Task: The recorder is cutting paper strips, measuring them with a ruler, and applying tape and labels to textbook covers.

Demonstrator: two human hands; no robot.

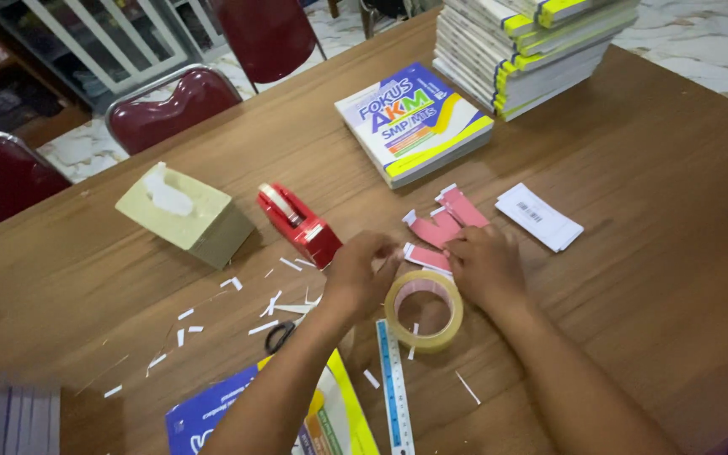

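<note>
A: Handling pink slips (441, 227) mid-table, just above the tape roll (424, 310). Step looks like working one slip loose, or a bit of tape onto it.

B: Grip?

A: Left hand (362, 274) has fingertips pinched together on something small at the slip's edge; can't tell what. Right hand (484, 265) lies curled over a slip, pressing it down; fingers hidden.

B: Next move needs?

A: Probably a steady hold and fine pinch. Red dispenser (298, 222) sits just left, ruler (395, 389) and scissors (280, 335) nearer the person.

Red tape dispenser (298, 222); pink paper slips (446, 221); brown table (650, 168).
</note>
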